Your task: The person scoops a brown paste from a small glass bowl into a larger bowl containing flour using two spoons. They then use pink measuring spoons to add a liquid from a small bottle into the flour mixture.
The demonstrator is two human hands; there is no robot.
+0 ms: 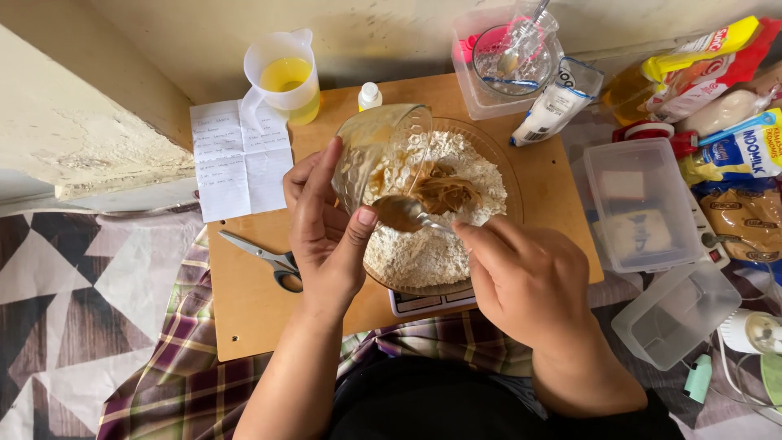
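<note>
Small glass bowl (376, 151) is tipped over the big flour bowl (489, 155), gripped by the left hand (322, 236). Right hand (525, 277) pinches a spoon (407, 213), scraping brown paste onto the flour. Tilted that steep, the bowl could slip and flour would puff over the wooden board (252, 301).

A: Far side?
B: Cream wall (204, 33), plaster chipped on the left ledge (73, 138).
A: Floor?
B: Geometric grey-and-white mat (65, 301) near left, plaid cloth (187, 383) over it, wooden board (244, 301) on top. Even, soft light.
</note>
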